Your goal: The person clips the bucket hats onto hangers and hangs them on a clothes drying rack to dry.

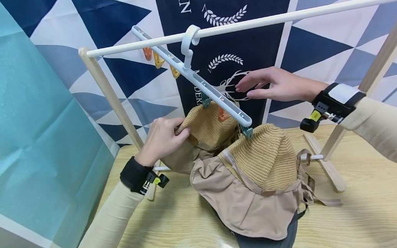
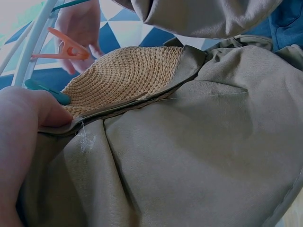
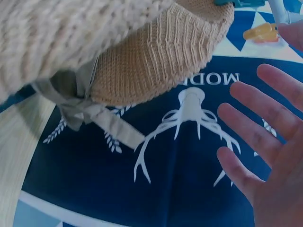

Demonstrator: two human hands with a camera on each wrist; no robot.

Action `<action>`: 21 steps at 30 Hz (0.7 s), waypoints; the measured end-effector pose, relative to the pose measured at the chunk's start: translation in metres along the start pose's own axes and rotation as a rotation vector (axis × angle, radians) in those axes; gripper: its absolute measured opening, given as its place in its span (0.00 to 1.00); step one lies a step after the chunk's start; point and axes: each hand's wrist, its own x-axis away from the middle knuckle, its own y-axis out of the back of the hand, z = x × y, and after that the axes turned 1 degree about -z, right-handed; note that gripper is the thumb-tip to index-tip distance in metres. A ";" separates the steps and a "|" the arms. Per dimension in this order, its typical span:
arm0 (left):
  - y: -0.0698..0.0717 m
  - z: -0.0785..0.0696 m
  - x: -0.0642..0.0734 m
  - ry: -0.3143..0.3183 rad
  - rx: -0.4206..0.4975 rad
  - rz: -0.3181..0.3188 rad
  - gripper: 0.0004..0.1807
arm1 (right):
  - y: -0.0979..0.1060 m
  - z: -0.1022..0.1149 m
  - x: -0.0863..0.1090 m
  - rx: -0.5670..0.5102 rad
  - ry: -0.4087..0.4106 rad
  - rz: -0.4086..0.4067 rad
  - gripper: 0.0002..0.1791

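Two straw sun hats with beige fabric brims hang from a pale blue clip hanger [image 1: 195, 78]. My left hand [image 1: 161, 138] pinches the rear hat [image 1: 205, 125] at its left side; in the left wrist view the thumb lies on the seam between straw and brim, near a teal clip [image 2: 47, 90]. The front hat [image 1: 263, 158] hangs by another teal clip [image 1: 247, 132] at the hanger's near end. An orange clip [image 1: 223, 114] dangles between them. My right hand [image 1: 275, 84] is in the air right of the hanger, fingers extended and holding nothing [image 3: 274, 142].
The hanger hooks over a white rail [image 1: 281, 17] on a wooden stand [image 1: 110, 95]. Orange and yellow clips [image 1: 158, 59] hang at its far end. A dark blue brim [image 1: 262, 244] shows beneath the front hat, above the wooden table [image 1: 178, 233]. Patterned cloth [image 1: 125, 14] covers the back.
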 end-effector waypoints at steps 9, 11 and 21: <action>0.000 0.001 -0.001 0.003 -0.002 0.001 0.19 | 0.017 -0.013 0.020 0.066 -0.016 -0.054 0.22; 0.000 0.001 -0.001 0.000 -0.003 0.000 0.19 | 0.022 -0.015 0.024 0.059 -0.035 -0.067 0.22; -0.001 0.001 -0.001 0.004 0.000 -0.002 0.19 | 0.031 -0.024 0.040 0.018 -0.075 -0.107 0.21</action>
